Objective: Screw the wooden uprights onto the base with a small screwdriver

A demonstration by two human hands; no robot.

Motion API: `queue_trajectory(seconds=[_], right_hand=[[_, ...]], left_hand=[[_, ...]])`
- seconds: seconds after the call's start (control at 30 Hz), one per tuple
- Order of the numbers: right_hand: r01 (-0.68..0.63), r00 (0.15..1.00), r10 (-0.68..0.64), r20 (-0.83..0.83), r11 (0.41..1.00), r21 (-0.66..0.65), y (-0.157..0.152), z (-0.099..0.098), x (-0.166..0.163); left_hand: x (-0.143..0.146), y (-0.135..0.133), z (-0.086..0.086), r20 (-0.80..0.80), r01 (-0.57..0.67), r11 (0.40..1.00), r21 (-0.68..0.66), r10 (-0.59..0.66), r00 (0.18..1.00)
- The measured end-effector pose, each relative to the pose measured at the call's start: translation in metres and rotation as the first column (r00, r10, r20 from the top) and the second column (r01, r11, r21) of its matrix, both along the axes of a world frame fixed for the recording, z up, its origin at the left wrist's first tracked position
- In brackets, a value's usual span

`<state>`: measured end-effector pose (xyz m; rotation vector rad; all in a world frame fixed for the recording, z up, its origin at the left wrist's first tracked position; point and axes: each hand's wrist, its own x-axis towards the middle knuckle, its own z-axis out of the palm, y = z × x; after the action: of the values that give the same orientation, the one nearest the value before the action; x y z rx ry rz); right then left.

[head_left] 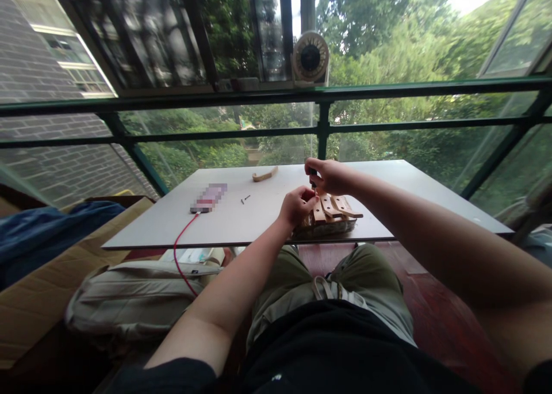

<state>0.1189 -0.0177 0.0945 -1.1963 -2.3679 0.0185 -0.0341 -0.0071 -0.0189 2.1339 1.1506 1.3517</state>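
My right hand (326,175) grips the dark handle of what looks like a screwdriver (313,179), held upright with its tip down. Just below, the fingers of my left hand (296,204) pinch together near that tip. Whatever they hold is too small to make out. Under both hands lie several light wooden pieces (328,207) with dark holes, side by side on a block (330,228) that seems wrapped in clear plastic. My left hand rests against the left end of the block.
The white table (241,227) also carries a curved wooden piece (265,175), two small screws (245,199) and a blurred-out phone (210,198) on a red cable (176,241). A beige bag (129,299) and a cardboard box (47,279) stand left. Behind are a green railing (215,134) and a round fan (310,59).
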Motion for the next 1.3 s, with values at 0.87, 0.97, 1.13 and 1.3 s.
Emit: queue_trajectory(seconds=[0.87, 0.97, 1.13, 1.3], right_hand=[[-0.064, 0.998, 0.065, -0.021, 0.998, 0.028, 0.008, -0.007, 0.004], [-0.044, 0.999, 0.045, -0.016, 0.998, 0.039, 0.007, -0.007, 0.004], [-0.031, 1.0, 0.031, -0.005, 0.999, 0.042, 0.007, -0.007, 0.003], [-0.045, 0.999, 0.046, -0.022, 0.998, 0.051, 0.007, -0.008, 0.003]], left_hand=[[0.0, 0.003, -0.004, -0.009, 0.037, 0.999, 0.017, -0.036, 0.999], [0.001, 0.002, -0.003, -0.012, 0.034, 0.999, 0.008, -0.034, 0.999], [0.002, 0.001, -0.001, -0.026, 0.023, 1.0, -0.017, -0.024, 0.999], [0.002, 0.001, -0.001, -0.015, 0.038, 0.999, -0.017, -0.038, 0.999]])
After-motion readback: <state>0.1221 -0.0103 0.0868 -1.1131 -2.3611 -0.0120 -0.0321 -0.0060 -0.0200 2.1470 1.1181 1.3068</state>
